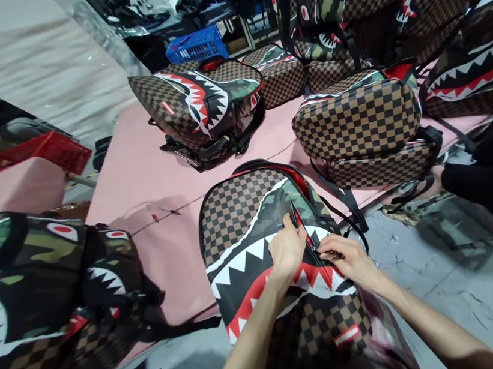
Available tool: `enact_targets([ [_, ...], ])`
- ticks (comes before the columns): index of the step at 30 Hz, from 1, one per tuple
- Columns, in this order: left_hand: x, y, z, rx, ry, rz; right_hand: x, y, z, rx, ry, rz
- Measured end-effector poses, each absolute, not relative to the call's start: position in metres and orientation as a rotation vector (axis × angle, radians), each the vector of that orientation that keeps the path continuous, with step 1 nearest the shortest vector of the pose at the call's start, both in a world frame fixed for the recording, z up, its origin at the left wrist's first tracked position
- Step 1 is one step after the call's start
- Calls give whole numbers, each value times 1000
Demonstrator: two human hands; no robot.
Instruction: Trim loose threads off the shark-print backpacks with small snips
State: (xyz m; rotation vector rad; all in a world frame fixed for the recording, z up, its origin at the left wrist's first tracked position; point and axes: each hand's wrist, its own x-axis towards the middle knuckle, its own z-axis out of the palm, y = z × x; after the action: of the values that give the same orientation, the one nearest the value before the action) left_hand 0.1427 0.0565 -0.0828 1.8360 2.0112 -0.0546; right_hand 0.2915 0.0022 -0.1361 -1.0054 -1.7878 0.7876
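A checkered backpack with a shark-mouth print leans at the table's front edge, close to my body. A zipped opening in its front shows red lining. My left hand is closed on the material along this opening, thumb and index finger at its edge. Just to the right, my right hand pinches a small dark thing at the lower end of the zip. Its exact kind is partly hidden by the fingers. The backpack's top compartment gapes slightly, with red lining showing.
Similar backpacks stand across the pink table, with another large backpack at left. Red-handled snips lie on the table. A blue crate stands behind. At right, another person's dark sleeve reaches in.
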Motion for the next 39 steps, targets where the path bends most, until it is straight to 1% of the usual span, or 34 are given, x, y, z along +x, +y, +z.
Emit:
enact_targets([
  [13, 142, 44, -77, 1884, 2030, -102, 284, -18, -136, -962, -1746, 757],
  [15, 144, 37, -79, 1926, 2054, -135, 287, -22, -137, -969, -1725, 813],
  [18, 150, 22, -87, 2064, 2052, -170, 298, -19, -136, -1000, -1743, 982],
  [20, 152, 13, -93, 2181, 2017, -163, 309, -8, -129, -1126, -1769, 1002],
  [22, 153, 6, -98, 2286, 1996, -146, 318, 7, -120, -1397, -1783, 814],
  [24, 153, 2, -100, 2380, 1988, -124, 321, 25, -110, -1655, -1795, 522],
  [26, 153, 1, -100, 2451, 1969, -111, 319, 41, -103, -1762, -1843, 325],
  [31, 154, 0, -97, 2487, 1971, -117, 298, 68, -103, -1595, -1971, 252],
  [39, 157, -2, -91, 2457, 1973, -158, 285, 81, -117, -1560, -1861, 221],
])
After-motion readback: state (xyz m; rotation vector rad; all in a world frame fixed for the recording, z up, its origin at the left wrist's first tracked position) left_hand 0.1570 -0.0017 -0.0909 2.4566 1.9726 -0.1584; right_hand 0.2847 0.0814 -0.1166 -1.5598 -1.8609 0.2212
